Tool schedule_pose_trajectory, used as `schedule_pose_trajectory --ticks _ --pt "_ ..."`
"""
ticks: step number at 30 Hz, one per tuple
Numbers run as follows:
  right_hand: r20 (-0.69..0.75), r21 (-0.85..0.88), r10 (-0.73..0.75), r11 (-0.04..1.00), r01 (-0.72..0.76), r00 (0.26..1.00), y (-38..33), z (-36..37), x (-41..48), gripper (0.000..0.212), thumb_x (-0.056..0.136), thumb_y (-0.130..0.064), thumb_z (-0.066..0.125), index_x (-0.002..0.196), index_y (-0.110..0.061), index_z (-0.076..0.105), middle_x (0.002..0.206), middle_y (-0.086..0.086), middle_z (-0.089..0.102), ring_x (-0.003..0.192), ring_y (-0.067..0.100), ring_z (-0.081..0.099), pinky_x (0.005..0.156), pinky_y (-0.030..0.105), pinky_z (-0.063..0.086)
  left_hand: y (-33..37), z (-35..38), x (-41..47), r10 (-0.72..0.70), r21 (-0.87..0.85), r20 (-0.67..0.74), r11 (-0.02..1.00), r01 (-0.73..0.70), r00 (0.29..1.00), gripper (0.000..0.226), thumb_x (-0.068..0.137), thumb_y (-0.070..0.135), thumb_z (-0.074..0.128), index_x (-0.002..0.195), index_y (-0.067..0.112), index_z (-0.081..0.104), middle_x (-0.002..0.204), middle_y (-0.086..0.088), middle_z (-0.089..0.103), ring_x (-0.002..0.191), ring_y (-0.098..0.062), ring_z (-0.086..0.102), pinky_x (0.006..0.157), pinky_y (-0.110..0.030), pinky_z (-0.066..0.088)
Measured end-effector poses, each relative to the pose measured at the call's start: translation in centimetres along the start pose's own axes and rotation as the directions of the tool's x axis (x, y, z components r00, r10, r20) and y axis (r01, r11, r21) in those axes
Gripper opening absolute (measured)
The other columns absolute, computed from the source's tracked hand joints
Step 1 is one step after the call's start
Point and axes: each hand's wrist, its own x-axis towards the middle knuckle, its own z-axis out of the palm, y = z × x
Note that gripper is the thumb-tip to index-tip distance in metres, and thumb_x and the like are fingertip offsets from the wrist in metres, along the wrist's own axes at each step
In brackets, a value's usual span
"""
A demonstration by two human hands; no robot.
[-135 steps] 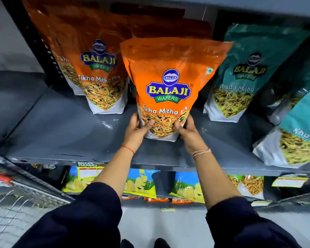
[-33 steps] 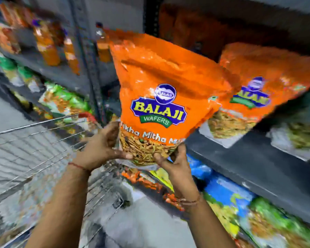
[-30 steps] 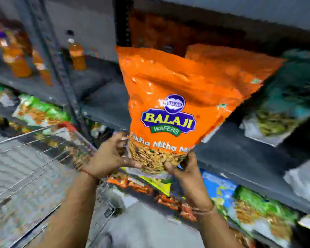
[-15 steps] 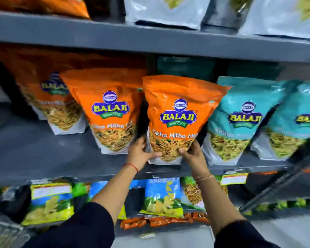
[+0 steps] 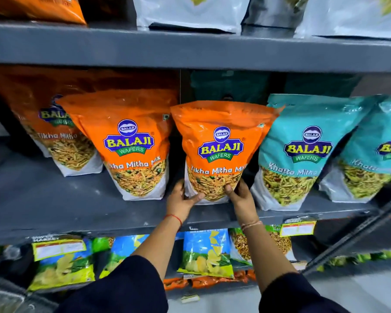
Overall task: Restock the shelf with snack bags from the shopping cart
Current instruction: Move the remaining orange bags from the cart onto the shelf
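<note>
Centre of the head view: orange Tikha Mitha bag [image 5: 220, 152] stands upright on the grey shelf [image 5: 54, 199], near the front edge. It sits between another orange bag [image 5: 131, 145] at frame left and a teal Khatta Mitha bag [image 5: 303, 152] at frame right. Left hand [image 5: 182, 201] and right hand [image 5: 240, 197] each clamp a bottom corner, thumbs across the front, fingers tucked behind. Whether the base is fully seated on the shelf can't be told; the hands cover it.

Risks, as judgement:
- Bag is top-heavy and flares wide at the top. Letting go before the base sits flat would likely tip it forward off the edge.
- Its top right corner touches or overlaps the teal bag. Pushing further back could drag or topple that one.
- A squeeze low down may crush the contents.

Shopping cart is not in the frame.
</note>
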Motion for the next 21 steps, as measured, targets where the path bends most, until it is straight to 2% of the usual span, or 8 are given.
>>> schedule_pose_trajectory --ticks 4,7,9,12,14,16,18,21 --pt "-0.127 0.032 -0.017 0.999 0.021 0.992 0.5 0.9 -1.5 0.051 0.088 -0.007 0.055 0.136 -0.004 0.036 0.143 0.013 0.042 0.130 0.024 0.041 0.107 0.034 0.037 -0.1 -0.5 -1.8 0.026 -0.037 -0.081 0.999 -0.029 0.996 0.060 0.072 0.011 0.074 0.127 0.007 0.048 0.126 -0.003 0.055 0.117 -0.018 0.052 0.102 -0.034 0.043" --pt "-0.245 0.016 -0.021 1.000 0.026 0.969 1.6 2.7 -4.7 0.056 0.085 -0.010 0.060 0.135 -0.006 0.036 0.142 0.012 0.041 0.130 0.025 0.041 0.105 0.035 0.037 -0.7 -2.7 -4.2 0.052 0.000 -0.261 0.999 -0.054 0.964 0.030 0.075 0.018 0.072 0.103 0.014 0.064 0.099 0.000 0.066 0.091 -0.006 0.062 0.076 -0.004 0.046" --pt "-0.305 -0.164 -0.116 0.984 0.068 0.945 2.5 4.8 -7.0 0.057 0.081 -0.014 0.066 0.130 -0.003 0.040 0.135 0.018 0.044 0.125 0.029 0.043 0.104 0.037 0.038 -1.3 -5.5 -5.8 0.120 0.068 -0.378 0.992 -0.102 0.918 0.014 0.077 0.021 0.070 0.076 0.032 0.062 0.075 0.007 0.067 0.067 0.009 0.061 0.059 0.003 0.042" --pt "-0.294 -0.308 -0.242 0.940 0.148 0.925 2.2 9.3 -9.8 0.072 0.079 -0.056 0.055 0.124 -0.001 0.043 0.132 0.017 0.042 0.124 0.023 0.038 0.103 0.030 0.034 -2.3 -10.7 -7.3 0.175 0.117 -0.560 0.984 -0.132 0.810 0.021 0.081 0.020 0.067 0.072 0.035 0.056 0.064 0.008 0.062 0.060 0.009 0.059 0.055 0.003 0.040" --pt "-0.173 -0.293 -0.256 0.935 0.198 0.951 1.7 13.5 -11.2 0.080 0.076 -0.070 0.045 0.123 -0.005 0.045 0.131 0.007 0.040 0.124 0.011 0.034 0.100 0.018 0.031 -2.5 -14.5 -7.6 0.175 0.074 -0.659 0.983 -0.169 0.731 0.008 0.084 0.019 0.063 0.083 0.024 0.057 0.074 -0.005 0.065 0.069 -0.005 0.062 0.060 -0.001 0.044" --pt "-0.023 -0.282 -0.275 0.924 0.258 0.961 1.0 18.2 -12.0 0.067 0.078 -0.062 0.051 0.122 -0.011 0.046 0.134 -0.001 0.039 0.126 0.005 0.032 0.103 0.009 0.027 -2.8 -18.5 -6.8 0.141 0.008 -0.693 0.982 -0.188 0.707 0.009 0.088 0.022 0.056 0.091 0.014 0.056 0.085 -0.017 0.065 0.077 -0.024 0.060 0.071 -0.023 0.049" --pt "0.115 -0.228 -0.260 0.932 0.281 0.959 0.6 22.2 -12.5 0.056 0.080 -0.047 0.057 0.126 -0.021 0.041 0.137 -0.008 0.035 0.129 -0.002 0.030 0.106 0.006 0.022 -2.1 -21.6 -5.9 0.064 -0.095 -0.710 0.978 -0.186 0.701 0.015 0.093 0.023 0.048 0.095 0.010 0.056 0.098 -0.025 0.066 0.087 -0.025 0.059 0.080 -0.042 0.048" --pt "0.256 -0.149 -0.166 0.966 0.209 0.952 0.1 28.8 -11.2 0.052 0.088 -0.029 0.056 0.130 -0.032 0.026 0.143 -0.013 0.028 0.130 -0.014 0.022 0.106 0.003 0.017 -0.7 -26.9 -3.1 -0.215 -0.451 -0.652 0.881 -0.144 0.727 0.035 0.098 0.028 0.034 0.117 0.005 0.053 0.129 -0.024 0.055 0.115 -0.027 0.052 0.104 -0.047 0.036"
